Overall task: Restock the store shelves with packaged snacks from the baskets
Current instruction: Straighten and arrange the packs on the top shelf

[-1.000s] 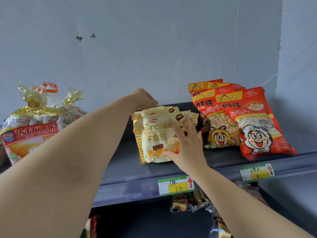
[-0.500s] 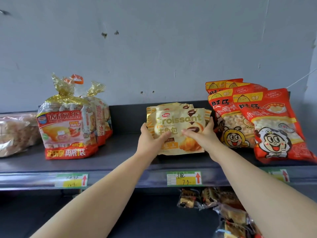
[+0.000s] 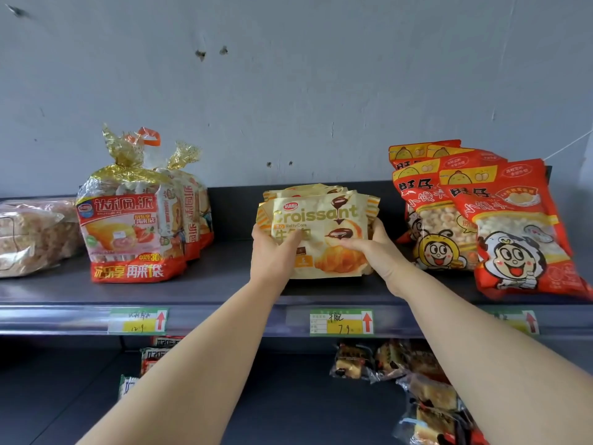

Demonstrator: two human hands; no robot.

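My left hand [image 3: 272, 252] has come off the top of the stack to the front croissant pack [image 3: 321, 232].

Both hands pinch it, right hand [image 3: 373, 248] opposite, upright on the shelf [image 3: 224, 284]; the packs behind possibly touch it. Red snack bags [image 3: 500, 226] stand right of my right hand.

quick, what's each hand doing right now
Left hand: closed on the left side of the front croissant pack.
Right hand: closed on the same pack's right side.
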